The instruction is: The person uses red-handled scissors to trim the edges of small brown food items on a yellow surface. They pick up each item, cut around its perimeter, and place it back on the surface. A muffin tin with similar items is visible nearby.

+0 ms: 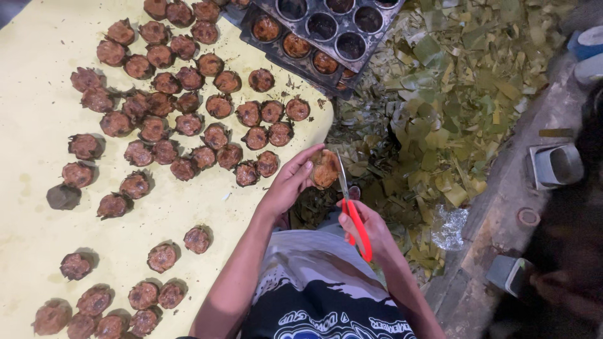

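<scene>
My left hand (pixel 290 183) holds a small round brown cake (pixel 325 168) wrapped in leaf, tilted on its side. My right hand (pixel 370 231) grips red-handled scissors (pixel 352 213), whose blades point up and touch the cake's right edge. Both hands hover over my lap, just off the right edge of a pale yellow sheet (pixel 38 113). Many similar brown cakes (pixel 188 125) lie spread over that sheet to the left.
A dark metal muffin tray (pixel 314 28) with a few cakes in its cups sits at the top. A heap of green leaf scraps (pixel 452 94) covers the floor to the right. Small metal containers (pixel 556 164) stand at the far right.
</scene>
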